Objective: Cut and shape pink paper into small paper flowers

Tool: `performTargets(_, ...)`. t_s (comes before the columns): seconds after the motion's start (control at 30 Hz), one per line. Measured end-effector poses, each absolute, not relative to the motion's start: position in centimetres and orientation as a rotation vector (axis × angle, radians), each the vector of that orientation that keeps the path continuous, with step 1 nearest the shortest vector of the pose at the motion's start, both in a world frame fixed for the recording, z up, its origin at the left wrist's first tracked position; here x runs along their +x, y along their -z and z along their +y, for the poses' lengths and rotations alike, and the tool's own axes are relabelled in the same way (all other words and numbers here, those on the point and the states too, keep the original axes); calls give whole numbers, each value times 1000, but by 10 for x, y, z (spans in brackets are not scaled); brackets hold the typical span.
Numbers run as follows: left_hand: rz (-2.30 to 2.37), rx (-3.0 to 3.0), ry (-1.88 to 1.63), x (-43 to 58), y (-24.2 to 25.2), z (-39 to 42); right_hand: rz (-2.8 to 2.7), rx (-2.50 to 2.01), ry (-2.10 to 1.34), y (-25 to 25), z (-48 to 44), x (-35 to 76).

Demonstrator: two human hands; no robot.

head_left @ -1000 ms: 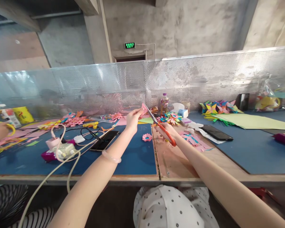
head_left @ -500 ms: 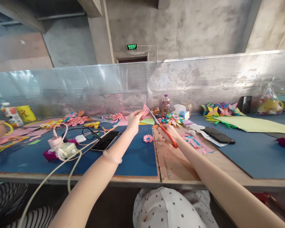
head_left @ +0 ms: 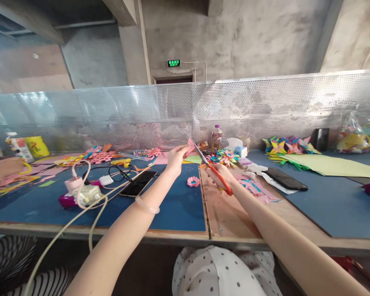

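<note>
Pinched in the fingers of my left hand point(head_left: 176, 159) is a small piece of pink paper point(head_left: 191, 144), held up above the table. My right hand point(head_left: 220, 174) is closed on the orange handles of a pair of scissors point(head_left: 202, 157). The blades point up and left, with their tips at the pink paper; whether they are cutting into it I cannot tell. Below my hands, a small pink paper flower point(head_left: 193, 181) lies on the blue mat point(head_left: 179, 209). Pink and blue paper scraps point(head_left: 255, 188) lie beside my right forearm.
A phone point(head_left: 138, 183), cables and a power strip point(head_left: 80, 196) lie to the left. Another phone point(head_left: 283, 179) lies right. Paper flowers point(head_left: 227, 157), a bottle point(head_left: 216, 139) and yellow-green sheets point(head_left: 329, 164) stand or lie farther back. A co-worker's hand point(head_left: 14, 166) holds yellow-handled scissors at far left.
My hands keep nearly the same pose with the paper and scissors. The view has shifted slightly. At far left, the co-worker's hand has moved right, farther into view.
</note>
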State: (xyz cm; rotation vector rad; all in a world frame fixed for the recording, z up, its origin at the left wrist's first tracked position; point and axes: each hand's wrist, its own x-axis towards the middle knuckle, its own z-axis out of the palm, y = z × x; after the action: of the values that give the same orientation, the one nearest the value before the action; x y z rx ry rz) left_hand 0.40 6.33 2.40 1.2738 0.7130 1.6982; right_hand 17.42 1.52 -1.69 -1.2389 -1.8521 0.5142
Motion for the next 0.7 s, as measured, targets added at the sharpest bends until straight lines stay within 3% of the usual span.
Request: performTargets(0.7, 693, 1186, -1652, 2, -25, 64, -1860, -1262, -482, 18, 15, 175)
